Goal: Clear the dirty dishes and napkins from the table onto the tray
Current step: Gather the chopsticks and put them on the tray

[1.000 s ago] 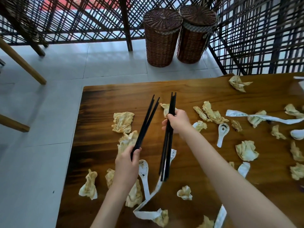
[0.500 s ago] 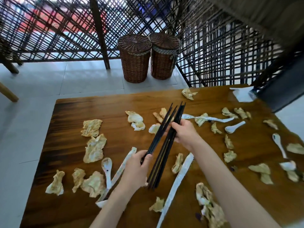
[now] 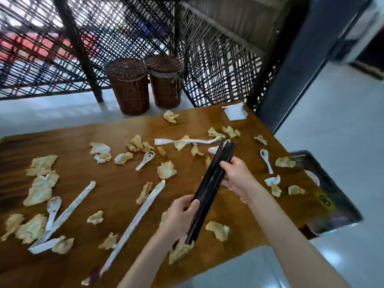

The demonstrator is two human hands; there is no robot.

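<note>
Both hands hold one bundle of black chopsticks point(image 3: 209, 190) at the centre right of the frame: the left hand point(image 3: 179, 217) is curled around its lower end, the right hand point(image 3: 235, 176) grips it near the upper end. I judge that the step is to carry this bundle to the dark tray point(image 3: 336, 196) at the right edge of the frame. It is better to keep the sticks level and together, and to lay them down, not to drop them. On the wooden table point(image 3: 116, 183) I count four white spoons, about five long paper wrappers and more than twenty crumpled napkins.
</note>
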